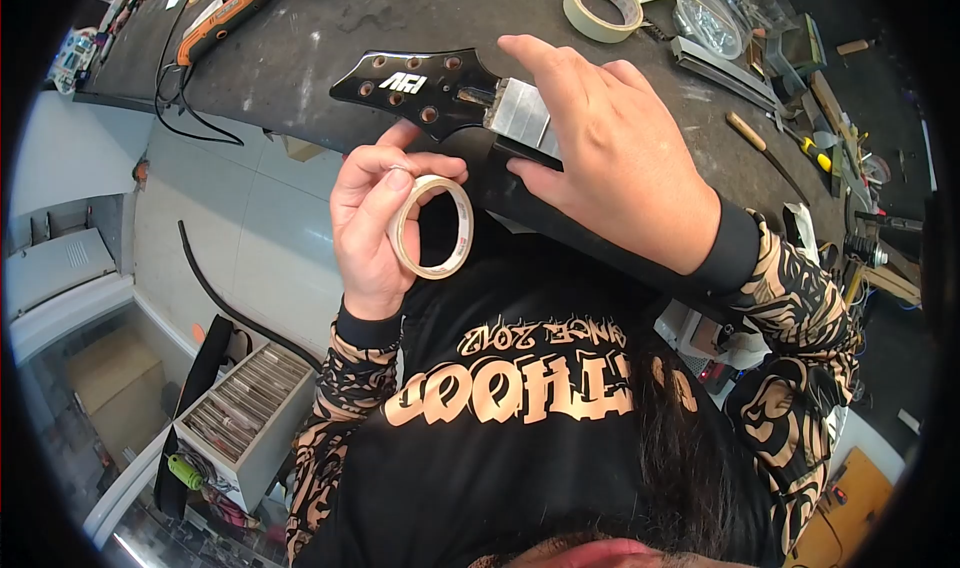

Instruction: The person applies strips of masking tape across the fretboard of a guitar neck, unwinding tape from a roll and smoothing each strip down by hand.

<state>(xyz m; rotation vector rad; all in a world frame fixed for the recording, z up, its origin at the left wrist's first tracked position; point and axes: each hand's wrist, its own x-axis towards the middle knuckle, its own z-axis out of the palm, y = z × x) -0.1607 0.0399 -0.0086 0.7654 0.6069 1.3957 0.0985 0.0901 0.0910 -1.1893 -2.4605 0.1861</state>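
A black guitar headstock [420, 86] with white lettering and several tuner holes lies over the bench edge. A silvery covering [520, 116] sits on the neck beside it. My left hand [375, 208] grips a narrow roll of tape [462, 230] between thumb and fingers, just below the headstock. Over the neck, my right hand [625, 148] spreads its thumb and fingers around the silvery part; whether the palm touches it is hidden.
On the dark workbench [310, 28] lie an orange power tool [228, 18] with a cable, a wider tape roll [602, 8], metal bars [725, 73] and a wooden-handled tool [765, 153]. A box of packed sheets [245, 403] stands low at the left.
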